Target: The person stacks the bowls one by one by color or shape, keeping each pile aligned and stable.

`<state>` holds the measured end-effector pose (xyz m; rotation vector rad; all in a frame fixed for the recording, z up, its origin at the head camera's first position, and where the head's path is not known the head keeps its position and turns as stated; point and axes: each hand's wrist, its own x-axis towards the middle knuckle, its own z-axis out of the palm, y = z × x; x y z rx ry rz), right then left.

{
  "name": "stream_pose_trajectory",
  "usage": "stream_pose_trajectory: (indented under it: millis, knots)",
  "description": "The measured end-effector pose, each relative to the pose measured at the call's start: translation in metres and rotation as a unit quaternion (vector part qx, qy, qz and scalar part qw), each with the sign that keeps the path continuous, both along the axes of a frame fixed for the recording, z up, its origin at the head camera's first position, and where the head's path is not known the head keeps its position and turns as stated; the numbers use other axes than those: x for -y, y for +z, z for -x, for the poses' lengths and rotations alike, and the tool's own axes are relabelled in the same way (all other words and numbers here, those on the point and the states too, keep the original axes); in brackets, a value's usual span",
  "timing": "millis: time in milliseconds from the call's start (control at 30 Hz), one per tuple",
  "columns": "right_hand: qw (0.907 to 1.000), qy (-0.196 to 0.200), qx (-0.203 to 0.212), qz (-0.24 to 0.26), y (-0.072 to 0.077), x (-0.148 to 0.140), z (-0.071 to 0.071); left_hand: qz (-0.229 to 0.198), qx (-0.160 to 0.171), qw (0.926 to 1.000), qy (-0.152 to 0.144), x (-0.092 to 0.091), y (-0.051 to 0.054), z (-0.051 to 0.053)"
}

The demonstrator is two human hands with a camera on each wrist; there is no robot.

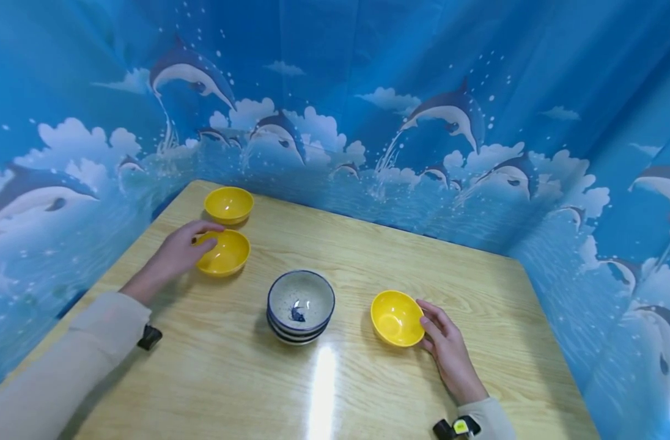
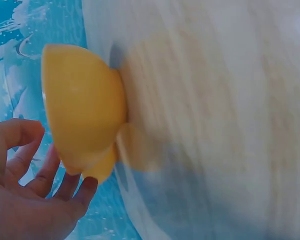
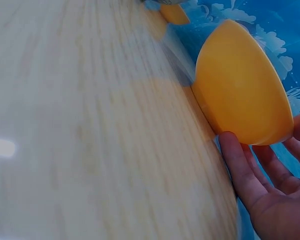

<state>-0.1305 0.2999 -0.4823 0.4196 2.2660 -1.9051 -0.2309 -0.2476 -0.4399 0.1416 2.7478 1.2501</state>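
In the head view my left hand (image 1: 176,250) is at the left side of a yellow bowl (image 1: 231,256). The left wrist view shows its thumb just off the rim and its fingertips by the wall of the yellow bowl (image 2: 82,100). To the right, my right hand (image 1: 450,348) holds another yellow bowl (image 1: 395,321) at its right side. The right wrist view has that thumb at the rim and the fingers against the outer wall of the bowl (image 3: 240,90). Between the hands stands a stack of grey bowls (image 1: 301,302) with dark blue rims.
A third yellow bowl (image 1: 228,206) sits at the far left corner, just behind the one near my left hand. All rest on a light wood table (image 1: 203,366). A blue curtain (image 1: 335,73) with dolphins hangs behind the table and along its sides.
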Motion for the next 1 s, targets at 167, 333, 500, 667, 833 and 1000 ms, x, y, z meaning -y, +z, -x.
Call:
stream_pose_trajectory:
  millis: [167, 333, 500, 667, 833, 1000]
  knots:
    - [1.0000, -0.001, 0.004, 0.002, 0.000, -0.001, 0.000, 0.000, 0.012, 0.9999, 0.012, 0.004, -0.004, 0.000]
    - [0.9999, -0.001, 0.007, 0.009, 0.000, -0.001, 0.000, -0.007, 0.023, 0.9993, 0.028, 0.006, -0.006, -0.001]
    - [0.9999, 0.003, 0.008, 0.009, 0.000, -0.001, 0.000, -0.019, 0.030, 0.9984, 0.044, 0.010, -0.011, -0.002]
    - [0.9999, 0.001, 0.007, 0.011, 0.000, -0.001, 0.000, -0.058, 0.055, 0.9949, 0.061, 0.012, -0.015, -0.003]
    - [0.9999, 0.002, 0.007, 0.011, 0.000, -0.002, 0.000, -0.080, 0.074, 0.9914, 0.073, 0.012, -0.016, -0.004]
    - [0.9999, 0.006, 0.005, 0.007, -0.001, -0.002, -0.001, -0.099, 0.083, 0.9889, 0.074, 0.012, -0.016, -0.004]
